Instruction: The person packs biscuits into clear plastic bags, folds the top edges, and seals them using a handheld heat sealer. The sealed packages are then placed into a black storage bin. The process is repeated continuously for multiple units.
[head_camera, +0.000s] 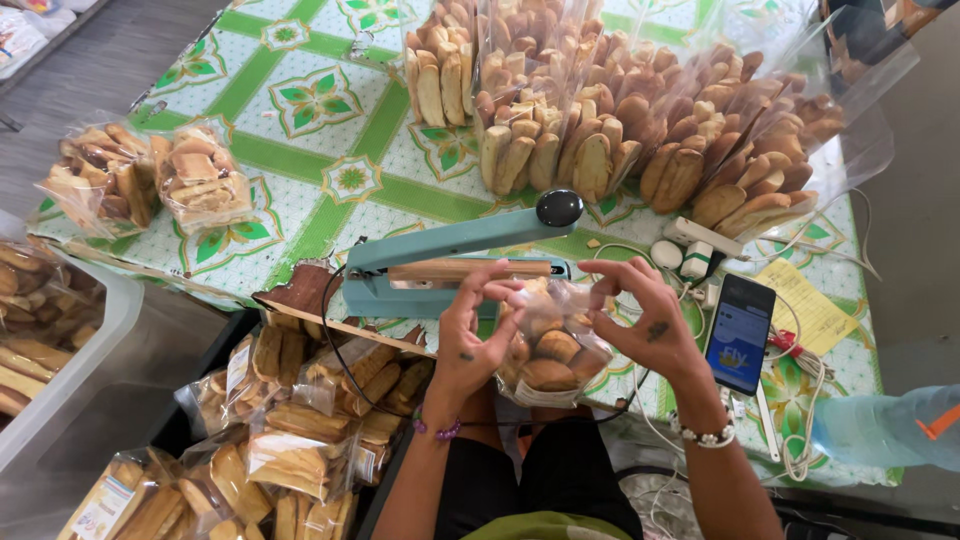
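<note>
Head view: both hands, left hand (478, 335) and right hand (645, 322), pinch the clear biscuit bag (552, 345) by its mouth, held flat just before the teal heat sealer (450, 262) on the desk (300, 130).

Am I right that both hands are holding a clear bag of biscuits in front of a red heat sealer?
Not quite: the heat sealer is teal-blue, not red, as the head view shows. The left hand and right hand do hold the clear bag of biscuits in front of it.

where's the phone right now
In the head view the smartphone lies on the patterned tablecloth at the right, just beyond the right hand, beside white chargers and a yellow paper.
</note>
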